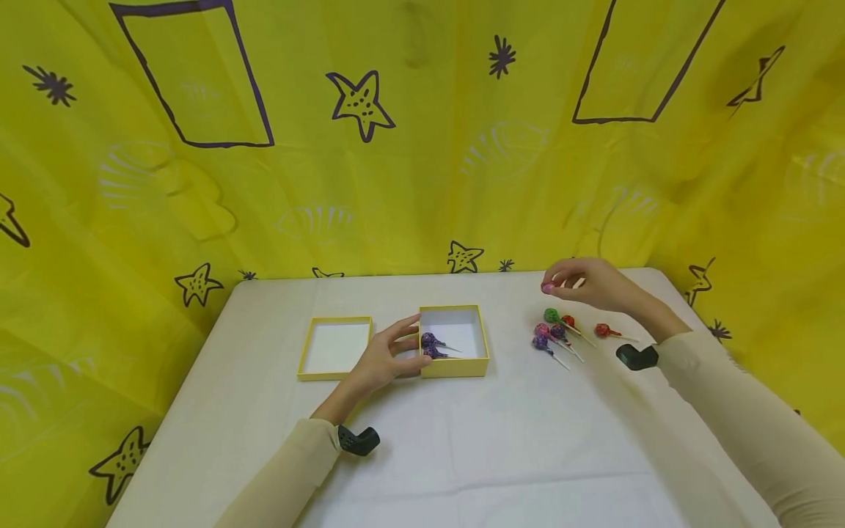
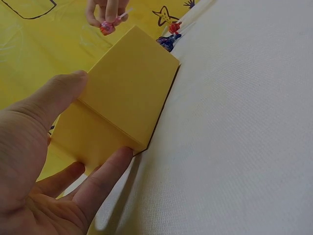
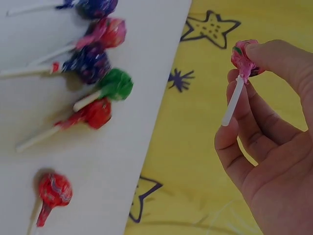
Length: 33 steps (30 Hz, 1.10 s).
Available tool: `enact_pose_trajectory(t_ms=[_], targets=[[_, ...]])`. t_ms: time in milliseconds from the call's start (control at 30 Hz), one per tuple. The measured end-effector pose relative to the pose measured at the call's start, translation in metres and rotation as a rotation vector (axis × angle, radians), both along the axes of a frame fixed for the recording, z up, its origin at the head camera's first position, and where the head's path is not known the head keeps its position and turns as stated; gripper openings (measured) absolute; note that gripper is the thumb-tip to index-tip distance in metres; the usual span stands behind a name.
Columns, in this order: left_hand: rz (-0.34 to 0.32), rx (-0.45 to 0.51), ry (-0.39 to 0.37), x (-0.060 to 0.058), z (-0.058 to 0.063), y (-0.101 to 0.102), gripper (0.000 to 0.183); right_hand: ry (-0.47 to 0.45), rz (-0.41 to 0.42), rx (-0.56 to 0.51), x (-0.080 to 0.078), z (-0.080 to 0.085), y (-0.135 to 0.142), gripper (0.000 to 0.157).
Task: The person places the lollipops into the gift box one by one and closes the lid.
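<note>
One box (image 1: pixel 454 369), one lollipop (image 3: pixel 243 73)
Left hand (image 1: pixel 381 358), loosely spread, seemingly steadies the box; right hand (image 1: pixel 594 284) pinches the lollipop's head.

The box (image 1: pixel 455 369) is yellow, white inside; the lid (image 1: pixel 334 350) on its left, white edged yellow. Lollipops (image 1: pixel 551 315) at right: green, red, pink, purple, white-sticked; the raised lollipop (image 3: pixel 243 63) mostly pink. White tabletop (image 1: pixel 462 447), yellow cloth (image 1: pixel 422 176) with dark stars.
</note>
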<state>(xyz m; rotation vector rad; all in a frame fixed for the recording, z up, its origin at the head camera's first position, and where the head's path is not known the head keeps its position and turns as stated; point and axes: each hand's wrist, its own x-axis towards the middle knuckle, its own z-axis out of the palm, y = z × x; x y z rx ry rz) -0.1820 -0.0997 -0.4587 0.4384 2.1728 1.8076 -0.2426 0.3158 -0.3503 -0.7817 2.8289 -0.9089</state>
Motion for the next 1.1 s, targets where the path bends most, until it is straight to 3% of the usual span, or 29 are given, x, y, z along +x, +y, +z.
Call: enact_pose_trajectory(t_ms=[500,867,1100], targets=[[0.003,0.001,0.005,0.000,0.001,0.000,0.085,0.011,0.132,-0.089,0.000,0.006,-0.060,0.016],[0.011,-0.004,-0.011,0.000,0.000,0.000,0.085,-0.013,0.221,-0.171,-0.005,-0.003,-0.101,0.016],[0.017,-0.015,-0.018,0.000,0.000,0.000,0.085,-0.049,0.251,-0.156,-0.007,-0.011,-0.124,0.014]])
